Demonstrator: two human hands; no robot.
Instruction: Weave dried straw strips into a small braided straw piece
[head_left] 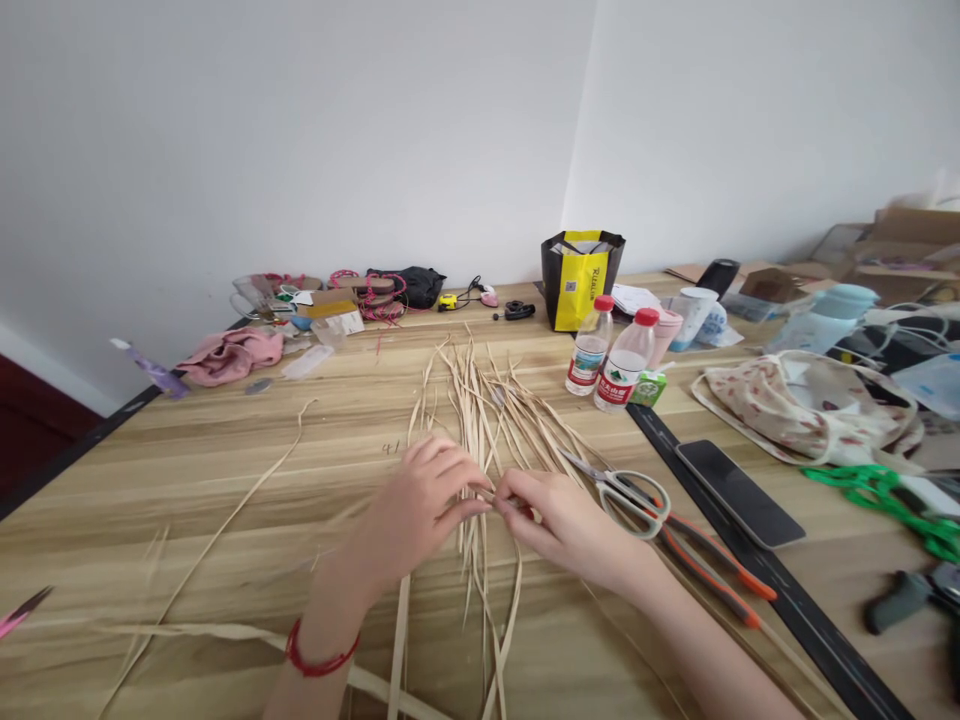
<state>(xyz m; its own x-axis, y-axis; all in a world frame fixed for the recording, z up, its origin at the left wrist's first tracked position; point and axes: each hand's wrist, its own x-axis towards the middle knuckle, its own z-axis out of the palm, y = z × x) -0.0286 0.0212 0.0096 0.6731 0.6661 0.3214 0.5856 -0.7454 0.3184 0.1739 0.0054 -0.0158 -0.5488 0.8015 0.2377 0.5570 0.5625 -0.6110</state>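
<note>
My left hand [431, 505], with a red cord on the wrist, and my right hand [559, 515] meet over a loose bundle of pale, flat straw-like strips [471, 410]. Both hands pinch a thin strip [489, 494] between thumb and fingers, tip to tip. The bundle fans out away from me, and more strip ends trail toward the front edge under my wrists. Just right of my right hand lie scissors [634, 500] with pale handles, resting by pliers [712, 570] with orange and grey grips. A single long strip [247, 495] curves across the table on the left.
Two red-capped water bottles [591, 350] stand at the back, before a black and yellow bag [581, 285]. A phone [739, 490] and a patterned cloth bag [810, 405] lie to the right. Pink cloth [234, 355] is at the back left.
</note>
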